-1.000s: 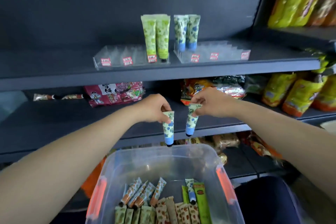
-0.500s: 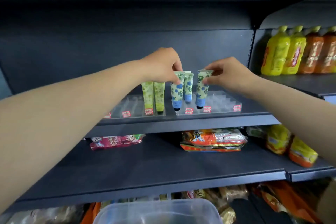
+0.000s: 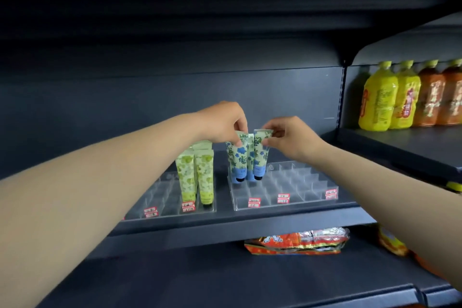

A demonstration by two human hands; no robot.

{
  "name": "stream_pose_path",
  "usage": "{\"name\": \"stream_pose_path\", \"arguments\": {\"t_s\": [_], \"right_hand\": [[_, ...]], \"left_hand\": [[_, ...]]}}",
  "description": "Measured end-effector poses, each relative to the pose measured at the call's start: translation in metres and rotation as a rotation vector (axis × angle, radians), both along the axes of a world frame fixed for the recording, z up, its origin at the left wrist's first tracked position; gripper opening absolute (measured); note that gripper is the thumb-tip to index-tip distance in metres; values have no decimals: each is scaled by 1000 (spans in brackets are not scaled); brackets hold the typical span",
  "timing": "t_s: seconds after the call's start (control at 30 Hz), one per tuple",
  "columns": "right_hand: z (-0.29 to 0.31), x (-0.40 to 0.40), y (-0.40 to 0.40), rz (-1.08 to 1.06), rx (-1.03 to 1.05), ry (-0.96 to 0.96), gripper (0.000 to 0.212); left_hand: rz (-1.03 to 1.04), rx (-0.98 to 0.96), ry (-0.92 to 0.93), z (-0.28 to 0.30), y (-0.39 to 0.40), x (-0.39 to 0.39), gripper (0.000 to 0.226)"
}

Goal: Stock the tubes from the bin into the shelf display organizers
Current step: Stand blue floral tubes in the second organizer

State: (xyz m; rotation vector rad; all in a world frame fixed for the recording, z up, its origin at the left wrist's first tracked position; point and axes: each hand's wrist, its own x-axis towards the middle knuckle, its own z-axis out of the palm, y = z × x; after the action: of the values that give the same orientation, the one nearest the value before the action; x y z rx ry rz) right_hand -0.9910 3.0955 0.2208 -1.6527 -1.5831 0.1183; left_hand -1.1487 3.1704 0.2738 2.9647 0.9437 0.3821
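Two clear acrylic organizers sit on the dark shelf: the left organizer (image 3: 165, 204) holds green floral tubes (image 3: 197, 175), the right organizer (image 3: 295, 190) holds blue floral tubes at its back left. My left hand (image 3: 222, 122) pinches the crimped top of one blue tube (image 3: 236, 157), whose cap reaches into a back-left slot. My right hand (image 3: 292, 136) pinches the top of a second blue tube (image 3: 260, 155) just to its right, cap down in the neighbouring slot. Another blue tube stands between and behind them. The bin is out of view.
Red price tags line the organizers' front edges. Yellow and orange drink bottles (image 3: 405, 97) stand on the right-hand shelf. A red-orange snack packet (image 3: 297, 241) lies on the shelf below, with more packets at the far right. An upper shelf overhangs the organizers.
Both hands rose from above the bin to the shelf and carried the two blue tubes to the right organizer's back-left slots. The view tilted up and the bin left the frame.
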Motion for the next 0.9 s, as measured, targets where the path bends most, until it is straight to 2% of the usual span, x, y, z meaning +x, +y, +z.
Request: {"name": "stream_pose_path", "arguments": {"t_s": [0.2,0.4,0.9], "right_hand": [[-12,6,14,36,-76,-1,9],[-22,11,17,112,-128,136,13],[-27,7,24,141,-109,239,14]], "left_hand": [[-31,-45,16,-5,13,0,28],[-59,-42,59,-15,14,5,30],[-41,-56,42,-18,24,7,16]]}}
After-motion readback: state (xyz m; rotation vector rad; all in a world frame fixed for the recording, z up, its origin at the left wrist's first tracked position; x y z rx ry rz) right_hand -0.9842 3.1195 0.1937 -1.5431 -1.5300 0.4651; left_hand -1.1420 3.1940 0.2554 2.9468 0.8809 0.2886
